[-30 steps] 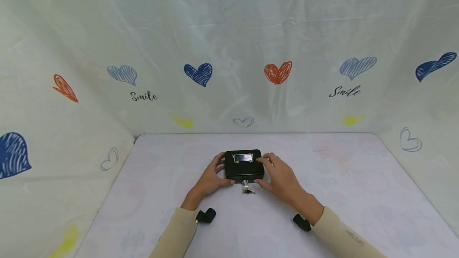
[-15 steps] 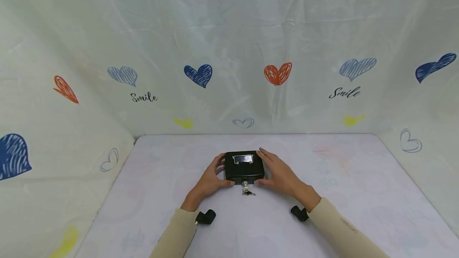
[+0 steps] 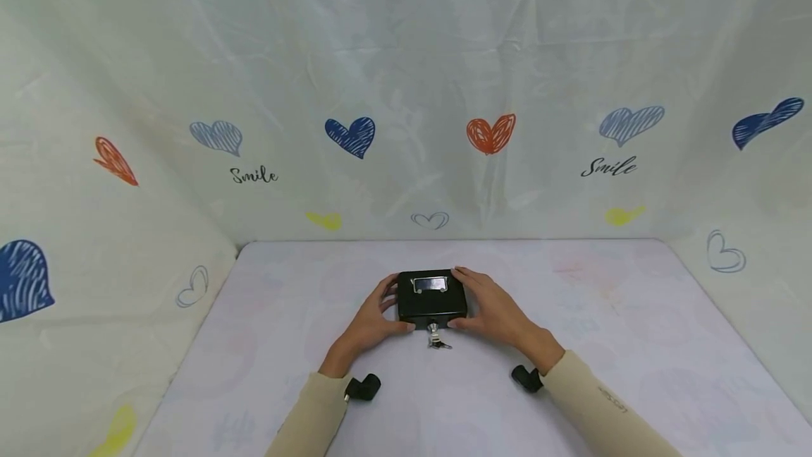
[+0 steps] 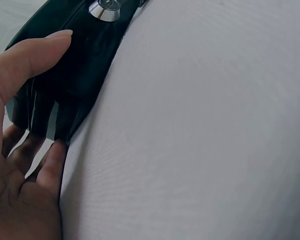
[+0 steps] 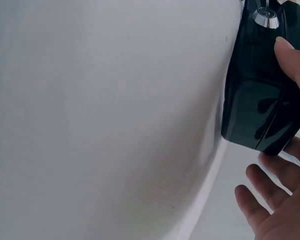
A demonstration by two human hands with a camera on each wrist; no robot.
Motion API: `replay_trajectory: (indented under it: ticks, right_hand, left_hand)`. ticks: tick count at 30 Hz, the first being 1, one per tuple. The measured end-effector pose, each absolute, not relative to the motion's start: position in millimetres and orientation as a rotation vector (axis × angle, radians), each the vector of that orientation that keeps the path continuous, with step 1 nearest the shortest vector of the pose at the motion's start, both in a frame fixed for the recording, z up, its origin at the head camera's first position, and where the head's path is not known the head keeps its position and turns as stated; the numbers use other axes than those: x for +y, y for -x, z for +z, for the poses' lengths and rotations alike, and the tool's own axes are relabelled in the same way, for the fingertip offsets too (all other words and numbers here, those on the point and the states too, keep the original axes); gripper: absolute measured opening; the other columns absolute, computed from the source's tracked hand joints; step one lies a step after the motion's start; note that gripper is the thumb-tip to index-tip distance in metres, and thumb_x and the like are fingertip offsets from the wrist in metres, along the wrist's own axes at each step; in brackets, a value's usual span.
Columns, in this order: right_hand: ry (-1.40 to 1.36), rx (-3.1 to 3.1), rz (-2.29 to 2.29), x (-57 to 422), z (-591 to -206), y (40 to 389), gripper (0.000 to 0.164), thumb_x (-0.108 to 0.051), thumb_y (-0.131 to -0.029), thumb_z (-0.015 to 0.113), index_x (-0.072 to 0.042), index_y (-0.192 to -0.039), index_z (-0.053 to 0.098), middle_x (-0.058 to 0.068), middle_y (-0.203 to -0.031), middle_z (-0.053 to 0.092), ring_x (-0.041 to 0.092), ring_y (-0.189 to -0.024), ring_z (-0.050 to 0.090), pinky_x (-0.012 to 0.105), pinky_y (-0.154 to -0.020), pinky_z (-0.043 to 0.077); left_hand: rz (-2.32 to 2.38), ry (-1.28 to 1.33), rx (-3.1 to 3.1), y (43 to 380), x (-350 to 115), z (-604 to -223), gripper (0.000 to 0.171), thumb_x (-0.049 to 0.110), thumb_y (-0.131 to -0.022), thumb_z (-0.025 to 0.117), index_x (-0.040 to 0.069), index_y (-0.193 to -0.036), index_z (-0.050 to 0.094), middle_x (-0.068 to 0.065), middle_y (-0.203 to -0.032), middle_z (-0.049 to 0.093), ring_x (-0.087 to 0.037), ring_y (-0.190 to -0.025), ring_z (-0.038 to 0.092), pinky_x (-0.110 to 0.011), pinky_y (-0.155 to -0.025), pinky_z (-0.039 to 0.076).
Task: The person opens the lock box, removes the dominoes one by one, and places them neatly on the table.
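Observation:
A small black metal cash box (image 3: 433, 306) lies on the table, its lid down and a silver handle (image 3: 430, 285) flat on top. Keys (image 3: 438, 341) hang from the round lock at the front. My left hand (image 3: 368, 324) holds the left end, thumb on the front face and fingers against the side, as the left wrist view also shows. At the right end my right hand (image 3: 497, 312) holds the box between a thumb on the front and fingers reaching to the back corner. In the right wrist view the silver lock (image 5: 266, 19) sits just beyond the thumb tip, and several lower fingers stand off the box.
The box stands near the back of a pale table (image 3: 438, 407). Behind and beside the table hangs a white sheet (image 3: 419, 76) printed with hearts and "Smile". Black wrist devices (image 3: 364, 387) show below both hands.
My right hand has shifted from fingers on top of the lid to the right end and back corner. The left hand keeps its place, and the box stays put.

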State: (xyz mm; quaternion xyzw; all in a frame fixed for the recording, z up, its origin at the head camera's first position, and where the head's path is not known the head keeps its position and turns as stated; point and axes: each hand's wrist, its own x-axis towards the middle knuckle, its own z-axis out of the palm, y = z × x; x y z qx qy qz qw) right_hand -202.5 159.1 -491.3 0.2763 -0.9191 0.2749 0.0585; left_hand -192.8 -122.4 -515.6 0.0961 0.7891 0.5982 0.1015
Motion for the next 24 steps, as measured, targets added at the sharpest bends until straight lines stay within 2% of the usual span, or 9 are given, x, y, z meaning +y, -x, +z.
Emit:
replay_trajectory:
  ticks: [9,24]
  right_hand:
    - [-0.824,-2.817,0.837,160,-488,206,0.096,-0.035,-0.076,0.097,0.001,-0.153,0.052,0.020,-0.157,0.052,0.041,-0.141,0.053,0.057,-0.117,0.047]
    - [-0.842,-2.863,0.798,163,-478,211,0.093,-0.043,-0.076,0.095,-0.001,-0.150,0.057,0.017,-0.152,0.059,0.038,-0.136,0.058,0.056,-0.113,0.050]
  left_hand:
    - [1.744,-0.315,2.353,192,-123,-515,0.107,0.002,-0.079,0.090,0.008,-0.166,0.029,-0.027,-0.164,0.037,-0.050,-0.147,0.043,-0.052,-0.122,0.041]
    - [1.734,-0.270,2.327,194,-121,-511,0.102,0.009,-0.082,0.090,0.010,-0.166,0.030,-0.021,-0.165,0.039,-0.043,-0.149,0.044,-0.049,-0.124,0.040]
